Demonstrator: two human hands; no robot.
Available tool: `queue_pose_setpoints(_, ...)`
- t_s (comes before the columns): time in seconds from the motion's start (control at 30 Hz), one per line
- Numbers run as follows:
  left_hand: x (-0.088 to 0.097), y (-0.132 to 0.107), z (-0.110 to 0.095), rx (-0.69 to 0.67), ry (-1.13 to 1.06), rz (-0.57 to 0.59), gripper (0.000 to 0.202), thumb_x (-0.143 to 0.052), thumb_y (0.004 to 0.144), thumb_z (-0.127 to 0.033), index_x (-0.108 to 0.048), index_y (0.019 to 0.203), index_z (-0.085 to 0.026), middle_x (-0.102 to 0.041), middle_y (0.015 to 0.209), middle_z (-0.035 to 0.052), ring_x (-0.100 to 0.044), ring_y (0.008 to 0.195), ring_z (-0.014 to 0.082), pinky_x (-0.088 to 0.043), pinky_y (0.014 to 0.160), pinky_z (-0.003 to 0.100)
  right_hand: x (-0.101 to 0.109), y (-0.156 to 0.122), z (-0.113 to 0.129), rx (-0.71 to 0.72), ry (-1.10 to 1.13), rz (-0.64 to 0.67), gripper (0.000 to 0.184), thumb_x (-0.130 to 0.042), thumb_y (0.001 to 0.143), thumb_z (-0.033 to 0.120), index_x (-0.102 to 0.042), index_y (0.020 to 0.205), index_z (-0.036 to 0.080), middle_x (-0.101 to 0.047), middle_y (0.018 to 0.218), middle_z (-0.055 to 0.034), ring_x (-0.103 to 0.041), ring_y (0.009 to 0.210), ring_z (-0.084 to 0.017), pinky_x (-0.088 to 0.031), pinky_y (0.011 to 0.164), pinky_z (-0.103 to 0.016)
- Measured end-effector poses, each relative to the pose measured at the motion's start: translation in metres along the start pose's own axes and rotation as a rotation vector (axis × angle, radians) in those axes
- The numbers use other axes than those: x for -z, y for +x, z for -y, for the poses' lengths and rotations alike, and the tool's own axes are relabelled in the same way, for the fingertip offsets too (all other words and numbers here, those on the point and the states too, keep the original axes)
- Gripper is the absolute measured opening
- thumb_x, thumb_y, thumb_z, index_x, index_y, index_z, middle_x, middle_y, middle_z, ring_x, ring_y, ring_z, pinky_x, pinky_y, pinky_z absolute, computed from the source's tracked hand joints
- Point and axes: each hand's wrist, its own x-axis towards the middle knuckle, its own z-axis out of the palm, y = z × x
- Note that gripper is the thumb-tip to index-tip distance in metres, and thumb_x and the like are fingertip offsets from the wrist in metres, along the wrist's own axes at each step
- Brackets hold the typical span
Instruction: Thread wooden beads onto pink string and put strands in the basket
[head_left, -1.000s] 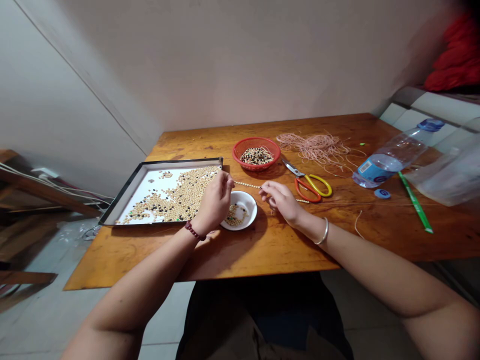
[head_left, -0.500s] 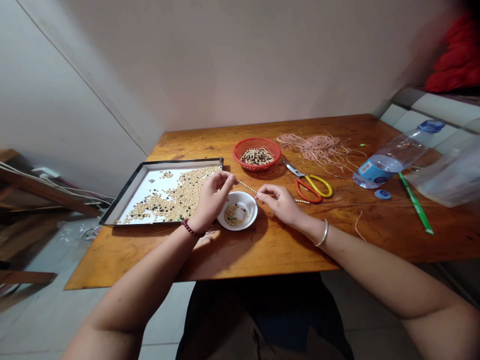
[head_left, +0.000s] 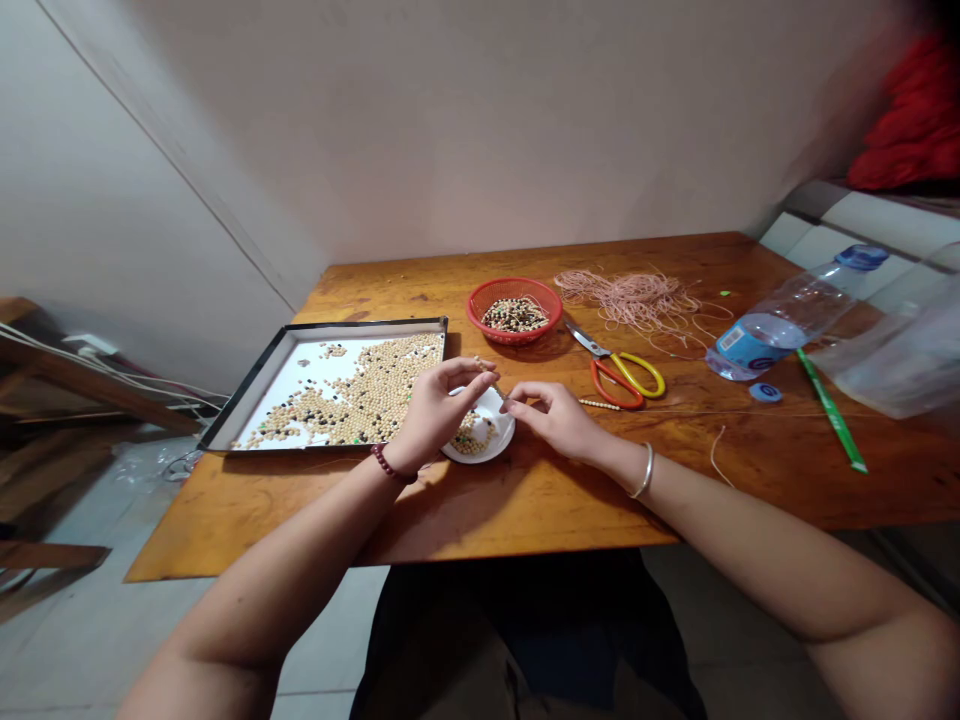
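A string of small cream beads runs between my two hands, above a white bowl with loose beads in it. My left hand pinches the string at its left end, thumb against fingers. At the other end, my right hand closes thumb and fingertips on the string by the bowl's right rim. More of the beaded length lies on the table to the right of that hand. Left of the bowl is a black-edged white tray with many cream, black and a few green beads.
Behind the bowl stands a red basket of mixed beads. Scissors with red and yellow handles lie beside it. Pink cord is heaped farther back. A tilted water bottle, its blue cap and a green strip are at the right.
My hands have come closer together, the left moving right and slightly nearer over the bowl. The stretch of beads between them is shorter.
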Motion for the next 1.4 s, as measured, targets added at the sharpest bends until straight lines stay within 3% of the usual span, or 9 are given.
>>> queue_pose_setpoints(0.2,-0.005,-0.006,0.004,-0.05,0.125,0.096,0.031,-0.064,0.081,-0.041,-0.069,0.094,-0.013,-0.072,0.1,0.0107,-0.068,0.088,0.0192,-0.055,0.079,0.03,-0.001,0.0,0.002,0.012,0.044,-0.002,0.018,-0.056,0.082,0.029,-0.064,0.073,0.017,-0.063,0.072,-0.0012,-0.056,0.07,-0.014,-0.043,0.066,-0.025)
queue_pose_setpoints(0.37,-0.005,-0.008,0.001,-0.133,0.248,0.08,0.029,-0.06,0.084,-0.04,-0.071,0.094,-0.015,-0.072,0.098,0.0096,-0.067,0.088,0.0191,-0.054,0.08,0.029,-0.002,0.0,0.002,-0.013,0.076,0.0,0.016,-0.057,0.081,0.029,-0.067,0.079,0.016,-0.066,0.078,-0.0031,-0.058,0.074,-0.016,-0.045,0.068,-0.026)
queue_pose_setpoints(0.63,-0.004,-0.003,0.006,-0.021,0.076,0.119,0.034,-0.062,0.082,-0.042,-0.07,0.097,-0.013,-0.072,0.1,0.0116,-0.067,0.09,0.0203,-0.054,0.08,0.031,-0.002,0.002,0.001,-0.06,0.11,0.014,0.016,-0.058,0.079,0.031,-0.066,0.077,0.016,-0.066,0.076,-0.0027,-0.058,0.074,-0.016,-0.045,0.071,-0.028)
queue_pose_setpoints(0.83,-0.002,-0.002,0.004,-0.037,0.121,0.123,0.033,-0.06,0.084,-0.042,-0.069,0.099,-0.014,-0.071,0.101,0.0108,-0.066,0.092,0.0196,-0.052,0.082,0.03,0.001,0.005,0.002,-0.116,0.126,-0.152,0.017,-0.059,0.075,0.03,-0.061,0.065,0.017,-0.055,0.061,0.0013,-0.047,0.06,-0.011,-0.037,0.057,-0.023)
queue_pose_setpoints(0.93,-0.001,-0.004,0.001,-0.092,0.254,0.125,0.029,-0.059,0.085,-0.041,-0.071,0.096,-0.017,-0.072,0.097,0.0084,-0.066,0.087,0.0184,-0.051,0.08,0.029,0.005,0.006,0.006,-0.24,0.268,-0.227,0.018,-0.06,0.074,0.035,-0.063,0.071,0.018,-0.045,0.056,0.0042,-0.033,0.047,-0.007,-0.023,0.043,-0.022)
queue_pose_setpoints(1.07,-0.001,-0.008,0.0,-0.204,0.531,0.13,0.021,-0.06,0.086,-0.036,-0.072,0.093,-0.021,-0.073,0.091,0.0052,-0.062,0.079,0.0172,-0.048,0.076,0.029,0.013,0.005,0.013,-0.366,0.527,-0.192,0.02,-0.065,0.07,0.035,-0.065,0.078,0.017,-0.042,0.06,0.0062,-0.018,0.04,-0.002,-0.007,0.04,-0.022)
queue_pose_setpoints(1.23,-0.002,-0.011,0.0,-0.374,0.836,0.198,0.02,-0.052,0.09,-0.028,-0.07,0.094,-0.02,-0.072,0.087,0.0054,-0.054,0.076,0.0192,-0.043,0.073,0.031,0.017,0.004,0.017,-0.434,0.706,-0.105,0.019,-0.066,0.07,0.032,-0.066,0.08,0.016,-0.045,0.062,0.0068,-0.017,0.039,-0.001,-0.005,0.038,-0.02)
queue_pose_setpoints(1.4,-0.004,-0.012,-0.002,-0.452,1.034,0.262,0.022,-0.048,0.092,-0.024,-0.069,0.091,-0.019,-0.07,0.085,0.0068,-0.049,0.074,0.0197,-0.041,0.068,0.031,0.016,0.004,0.016,-0.517,0.817,-0.065,0.015,-0.065,0.072,0.028,-0.067,0.078,0.014,-0.038,0.053,0.0086,-0.014,0.039,-0.001,-0.007,0.036,-0.019)
